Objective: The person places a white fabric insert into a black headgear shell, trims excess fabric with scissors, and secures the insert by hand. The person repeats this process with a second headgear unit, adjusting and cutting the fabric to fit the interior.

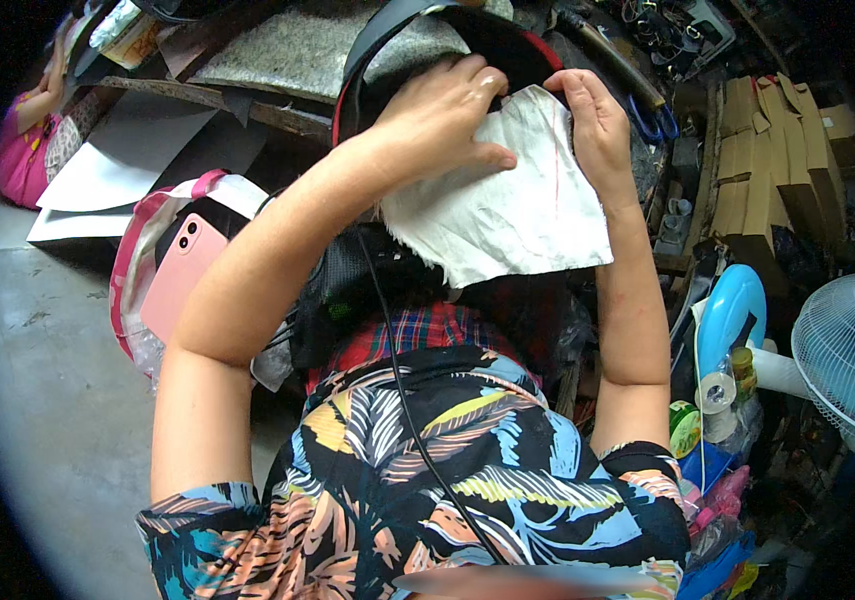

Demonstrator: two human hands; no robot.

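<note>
Left hand: fingers spread flat, pressing the top left part of a white cloth piece.
Right hand: pinching the cloth's top right edge between thumb and fingers.
White cloth piece: creased, frayed along its lower edge, spread over a dark curved object with red trim.
Blue-handled scissors: just right of the cloth.
Cardboard boxes: further right of the cloth.
White fan: below the boxes, well right of the cloth.
Pink phone: well left of the cloth, in a bag.
</note>
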